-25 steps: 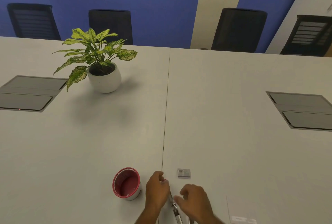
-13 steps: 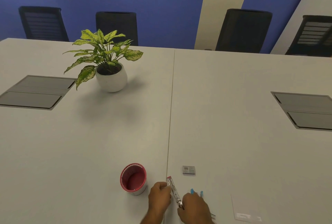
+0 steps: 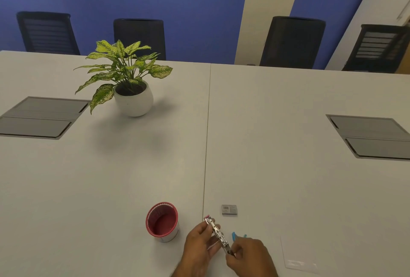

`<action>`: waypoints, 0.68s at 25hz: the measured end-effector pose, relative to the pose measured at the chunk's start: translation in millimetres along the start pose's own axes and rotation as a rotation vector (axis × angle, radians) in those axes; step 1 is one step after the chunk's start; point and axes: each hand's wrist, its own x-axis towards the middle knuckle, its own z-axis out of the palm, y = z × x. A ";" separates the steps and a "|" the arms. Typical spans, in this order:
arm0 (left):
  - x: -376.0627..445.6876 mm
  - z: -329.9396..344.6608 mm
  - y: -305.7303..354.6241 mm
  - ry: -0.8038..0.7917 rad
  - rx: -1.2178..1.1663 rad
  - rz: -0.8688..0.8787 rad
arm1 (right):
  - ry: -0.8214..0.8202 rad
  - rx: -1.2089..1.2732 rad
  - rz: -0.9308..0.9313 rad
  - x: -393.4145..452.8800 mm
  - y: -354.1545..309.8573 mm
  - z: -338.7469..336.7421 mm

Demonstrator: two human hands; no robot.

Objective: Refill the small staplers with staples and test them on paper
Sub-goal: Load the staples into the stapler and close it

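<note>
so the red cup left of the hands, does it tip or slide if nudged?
The red cup looks thin-walled and empty, so probably light and likely to slide. It is taller than its base is wide, so a push near the rim may tip it. Being round, it would probably roll if toppled.

Pink stapler point(image 3: 216, 233), opened so its metal staple channel is exposed, held tilted between the fingers point(image 3: 205, 231). Blue stapler point(image 3: 236, 236) lies just beyond the right knuckles. Staple box point(image 3: 229, 209), small and grey, lies beyond the fingertips. Paper point(image 3: 298, 254) lies flat, right of them.
</note>
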 end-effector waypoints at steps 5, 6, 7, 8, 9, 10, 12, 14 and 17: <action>-13.7 13.6 8.5 -0.072 0.016 0.052 | 0.069 0.241 0.006 -8.9 -1.1 -20.4; -16.3 15.6 9.1 -0.081 0.012 0.056 | 0.081 0.357 0.040 -9.7 -3.5 -24.5; -18.7 17.6 9.1 -0.090 0.005 0.057 | 0.076 0.499 0.095 -9.5 -6.7 -28.6; -21.4 19.7 8.4 -0.101 -0.006 0.056 | 0.050 0.637 0.161 -8.1 -10.4 -32.4; -24.2 21.7 7.3 -0.117 -0.018 0.052 | 0.006 0.750 0.221 -7.2 -14.2 -35.8; -27.1 24.1 6.1 -0.139 -0.027 0.049 | -0.034 0.826 0.260 -6.2 -17.6 -38.7; -33.7 29.2 3.6 -0.184 -0.029 0.047 | -0.065 0.876 0.288 -5.0 -24.0 -41.7; -38.6 33.2 1.2 -0.207 -0.010 0.057 | -0.026 0.813 0.276 -5.0 -29.2 -40.9; -43.2 36.1 -0.4 -0.220 0.034 0.073 | 0.037 0.723 0.251 -4.1 -32.5 -39.8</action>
